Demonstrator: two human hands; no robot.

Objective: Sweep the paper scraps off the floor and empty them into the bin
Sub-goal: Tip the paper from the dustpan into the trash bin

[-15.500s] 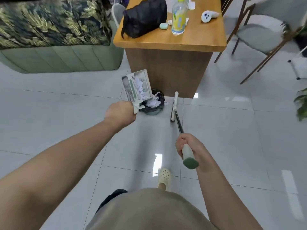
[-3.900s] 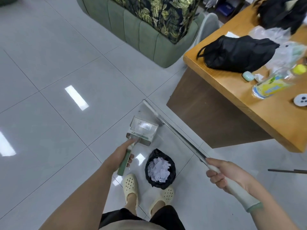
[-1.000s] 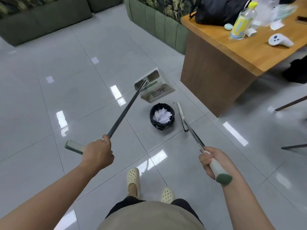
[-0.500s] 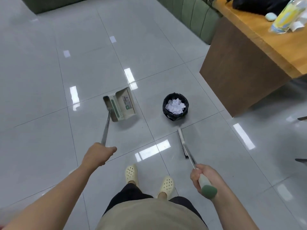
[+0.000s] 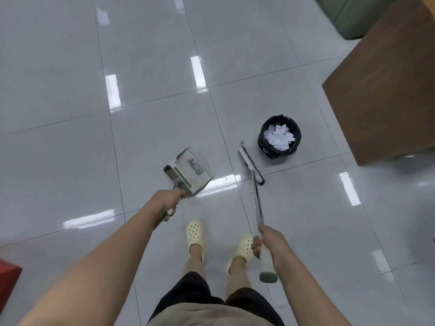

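Glossy grey tiles [image 5: 294,208]; left hand [image 5: 167,200] grips boxy dustpan [image 5: 188,171], right hand [image 5: 268,243] grips slim metal broom [image 5: 255,191].

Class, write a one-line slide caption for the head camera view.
Left hand holds dustpan, right hand holds broom; paper scraps fill the bin.

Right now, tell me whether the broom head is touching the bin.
Apart. The head view shows a strip of bare tile between the broom head and the bin; the right hand grips the broom's handle.
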